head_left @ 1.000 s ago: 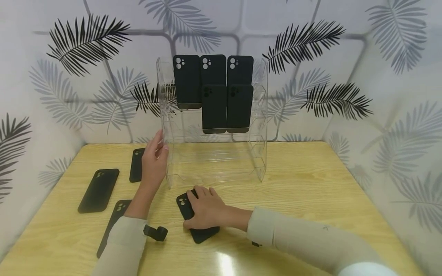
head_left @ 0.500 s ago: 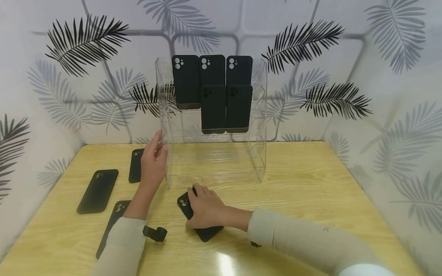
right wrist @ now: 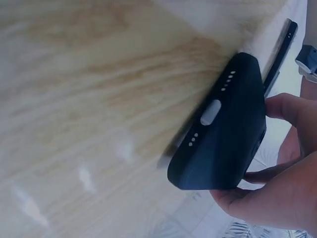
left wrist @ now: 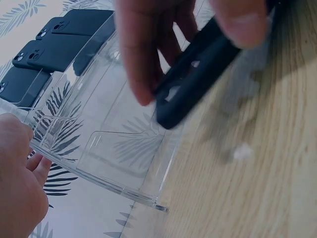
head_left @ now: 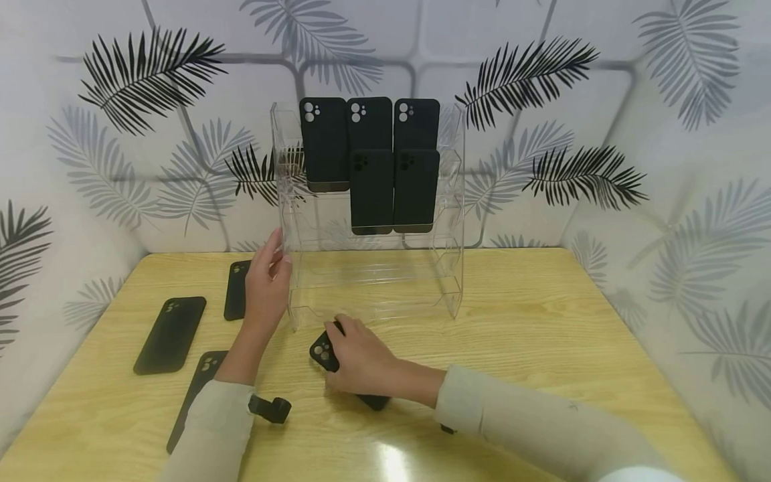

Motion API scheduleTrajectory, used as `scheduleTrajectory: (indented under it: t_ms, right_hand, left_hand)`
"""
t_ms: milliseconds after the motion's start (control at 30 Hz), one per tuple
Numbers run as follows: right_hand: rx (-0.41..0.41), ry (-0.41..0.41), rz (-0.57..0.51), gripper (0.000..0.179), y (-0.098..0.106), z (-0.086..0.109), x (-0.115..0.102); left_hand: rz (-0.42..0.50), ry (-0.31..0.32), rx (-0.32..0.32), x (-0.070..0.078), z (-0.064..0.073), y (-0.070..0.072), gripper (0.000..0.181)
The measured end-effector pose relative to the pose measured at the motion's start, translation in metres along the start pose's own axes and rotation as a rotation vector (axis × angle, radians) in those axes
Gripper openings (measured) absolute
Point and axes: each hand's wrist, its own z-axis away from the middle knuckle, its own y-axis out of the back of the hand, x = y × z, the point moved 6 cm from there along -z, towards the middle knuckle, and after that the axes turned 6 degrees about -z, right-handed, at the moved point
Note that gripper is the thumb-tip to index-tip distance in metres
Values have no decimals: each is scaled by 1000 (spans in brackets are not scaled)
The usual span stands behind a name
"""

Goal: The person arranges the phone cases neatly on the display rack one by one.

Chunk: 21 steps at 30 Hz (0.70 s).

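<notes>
With your right hand (head_left: 361,361) pinching the tilted black phone case (right wrist: 223,134) over the table (head_left: 530,321), before the clear rack's (head_left: 373,273) bottom front edge, a slipping edge grip could drop it, while your left hand (head_left: 270,284), clasping the rack's left side, could tip it by pulling.

The person wears pale beige sleeves (head_left: 530,420) and black wrist cameras (head_left: 280,410)
</notes>
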Motion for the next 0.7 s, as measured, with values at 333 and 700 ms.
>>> scheduleTrajectory:
  t_ms: [333, 700]
  right_hand:
    - [149, 80, 1, 85, 22, 4, -5]
    - [277, 96, -53, 81, 57, -4, -3]
  left_hand:
    - [-6, -1, 8, 0, 0, 0, 55]
    - [-5, -19, 17, -2, -1, 0, 54]
